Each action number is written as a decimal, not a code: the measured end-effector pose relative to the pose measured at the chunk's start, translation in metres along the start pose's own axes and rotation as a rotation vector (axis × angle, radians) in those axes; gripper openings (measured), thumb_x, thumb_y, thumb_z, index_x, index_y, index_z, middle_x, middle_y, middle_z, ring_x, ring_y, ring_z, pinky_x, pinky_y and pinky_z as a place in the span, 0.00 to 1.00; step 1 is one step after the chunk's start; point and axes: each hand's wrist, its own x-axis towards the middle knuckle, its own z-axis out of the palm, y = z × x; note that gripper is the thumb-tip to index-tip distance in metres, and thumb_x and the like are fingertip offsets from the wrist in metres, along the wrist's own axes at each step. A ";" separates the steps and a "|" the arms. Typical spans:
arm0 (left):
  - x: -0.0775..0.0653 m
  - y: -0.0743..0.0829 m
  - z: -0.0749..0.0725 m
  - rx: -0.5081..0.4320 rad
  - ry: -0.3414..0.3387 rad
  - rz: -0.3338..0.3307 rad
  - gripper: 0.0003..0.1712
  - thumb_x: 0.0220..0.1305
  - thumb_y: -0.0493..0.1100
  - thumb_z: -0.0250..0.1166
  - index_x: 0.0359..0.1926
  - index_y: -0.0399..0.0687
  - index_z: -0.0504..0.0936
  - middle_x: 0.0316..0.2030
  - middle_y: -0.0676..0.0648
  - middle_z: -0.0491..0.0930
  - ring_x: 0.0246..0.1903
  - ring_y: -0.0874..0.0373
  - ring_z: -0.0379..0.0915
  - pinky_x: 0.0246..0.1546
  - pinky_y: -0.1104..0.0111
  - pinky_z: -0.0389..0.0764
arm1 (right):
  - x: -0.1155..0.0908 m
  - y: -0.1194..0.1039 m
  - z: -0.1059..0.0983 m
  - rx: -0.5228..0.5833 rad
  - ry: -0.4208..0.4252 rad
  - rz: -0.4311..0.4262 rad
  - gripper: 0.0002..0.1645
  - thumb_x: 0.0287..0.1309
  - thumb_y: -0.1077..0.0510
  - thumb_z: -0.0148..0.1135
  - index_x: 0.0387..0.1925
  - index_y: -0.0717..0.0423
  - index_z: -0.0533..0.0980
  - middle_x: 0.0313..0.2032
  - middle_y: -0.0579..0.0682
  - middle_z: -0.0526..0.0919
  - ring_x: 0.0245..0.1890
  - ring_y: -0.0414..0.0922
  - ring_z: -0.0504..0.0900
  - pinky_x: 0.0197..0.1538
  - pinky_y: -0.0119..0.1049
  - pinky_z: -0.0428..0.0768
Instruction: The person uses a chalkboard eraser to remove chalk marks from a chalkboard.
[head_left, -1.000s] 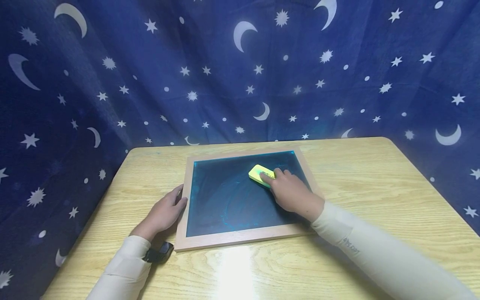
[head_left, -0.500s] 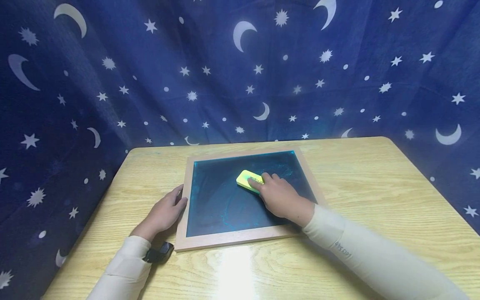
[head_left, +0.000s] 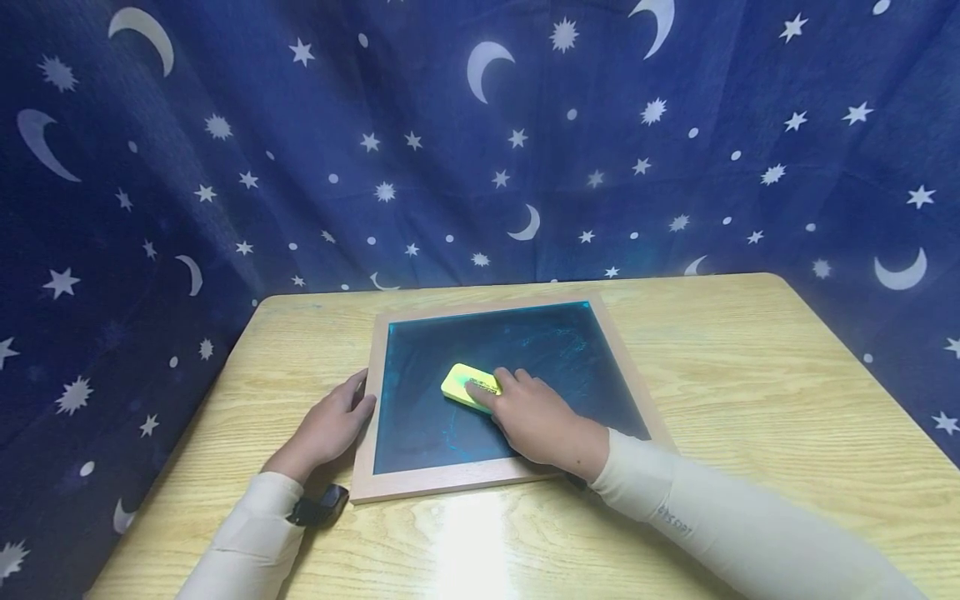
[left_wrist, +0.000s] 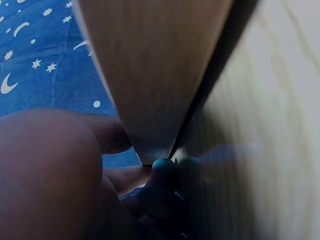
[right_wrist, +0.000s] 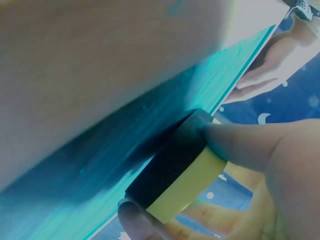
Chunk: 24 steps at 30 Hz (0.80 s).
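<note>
A wood-framed chalkboard [head_left: 431,342] lies on the table, with faint blue chalk marks [head_left: 555,337] at its upper right and near its lower left. My right hand [head_left: 536,421] grips a yellow chalkboard eraser [head_left: 459,385] that rests on the middle of the board. In the right wrist view the eraser's dark felt [right_wrist: 172,155] shows between thumb and fingers. At the board's left edge, my left hand [head_left: 330,425] holds the frame. The left wrist view has its thumb and fingertips around the frame's side [left_wrist: 155,75]; part of the fingers is hidden in shadow.
The board lies on a light wood-grain table [head_left: 720,358] with rounded far corners. A dark blue curtain [head_left: 450,125] with moons and stars hangs behind and beside it. A black wrist strap [head_left: 318,507] is on the left wrist.
My right hand has moved the eraser left and nearer across the board, uncovering chalk marks at the upper right. The left hand keeps its place on the frame.
</note>
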 end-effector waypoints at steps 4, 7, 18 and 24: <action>0.000 0.000 0.000 -0.003 -0.002 -0.002 0.35 0.79 0.51 0.43 0.78 0.37 0.51 0.72 0.30 0.61 0.71 0.33 0.59 0.71 0.40 0.61 | 0.000 -0.002 0.001 0.010 0.006 0.010 0.30 0.67 0.58 0.63 0.70 0.46 0.71 0.47 0.62 0.80 0.36 0.53 0.80 0.40 0.47 0.84; 0.000 0.000 0.000 -0.005 -0.003 -0.004 0.35 0.79 0.51 0.43 0.78 0.37 0.51 0.73 0.30 0.60 0.71 0.33 0.59 0.71 0.40 0.61 | 0.000 -0.001 0.002 0.010 0.009 0.005 0.32 0.65 0.57 0.65 0.70 0.46 0.71 0.45 0.61 0.80 0.34 0.51 0.79 0.38 0.45 0.84; 0.001 0.000 -0.001 -0.009 -0.005 0.000 0.35 0.79 0.51 0.42 0.78 0.37 0.50 0.73 0.29 0.60 0.71 0.32 0.59 0.71 0.40 0.61 | 0.001 0.004 0.002 -0.012 0.010 0.014 0.33 0.63 0.56 0.67 0.69 0.45 0.71 0.42 0.60 0.80 0.32 0.51 0.79 0.34 0.44 0.83; 0.000 0.000 0.000 -0.002 -0.005 -0.003 0.35 0.79 0.51 0.42 0.78 0.37 0.50 0.73 0.30 0.59 0.72 0.32 0.58 0.71 0.40 0.60 | 0.000 0.009 0.001 -0.025 0.014 0.046 0.33 0.62 0.58 0.68 0.68 0.46 0.72 0.36 0.59 0.78 0.27 0.48 0.73 0.29 0.42 0.80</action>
